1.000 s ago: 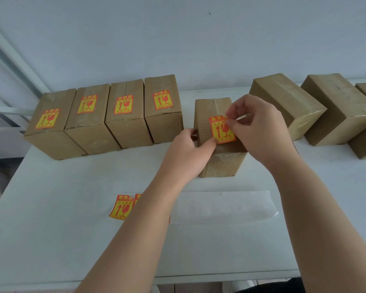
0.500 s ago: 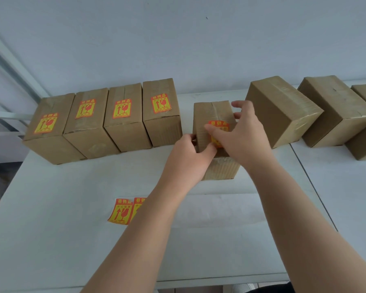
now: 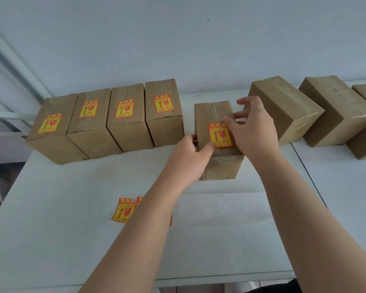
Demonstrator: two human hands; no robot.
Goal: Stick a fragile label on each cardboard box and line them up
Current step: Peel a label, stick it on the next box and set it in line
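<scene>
Field note: one box (image 3: 216, 123) stands on the table (image 3: 51, 208), long axis running away from the person, parallel to the labelled row (image 3: 163, 115) on its left, with a gap between. The fragile label (image 3: 219, 136) sits on its top. The left hand (image 3: 190, 157) grips the near left corner, thumb on top. The right hand (image 3: 254, 127) is spread, one fingertip apparently pressing the label's edge. The row lies leftward, on the left hand's side.

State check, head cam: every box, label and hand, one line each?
Four left boxes: labelled, lined up.
Middle box: labelled, apart from the row.
Middle label: flat on top, right thumb at its corner.
Left hand: grips the middle box's left side.
Right hand: fingers spread, thumb on the label.
Three right boxes: no labels visible.
Spare labels: lying flat, partly hidden.
</scene>
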